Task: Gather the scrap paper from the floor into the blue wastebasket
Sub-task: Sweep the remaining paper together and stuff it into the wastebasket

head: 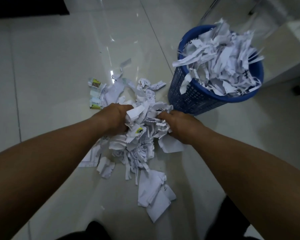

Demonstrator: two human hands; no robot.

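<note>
A heap of white scrap paper [142,135], torn strips and crumpled sheets, lies on the pale tiled floor in the middle of the head view. My left hand [113,117] grips the heap's left side with curled fingers, and my right hand [178,123] grips its right side, a bunch of strips squeezed between them. More scraps trail toward me [154,193] and away from me [114,90]. The blue wastebasket [194,97] stands at the right, just beyond my right hand, heaped above its rim with shredded paper [222,63].
A few printed colour scraps [94,94] lie at the heap's far left. A pale cabinet or furniture edge [287,54] stands right of the basket. A dark object [28,6] fills the top left corner. My dark-clothed knees [93,231] show at the bottom.
</note>
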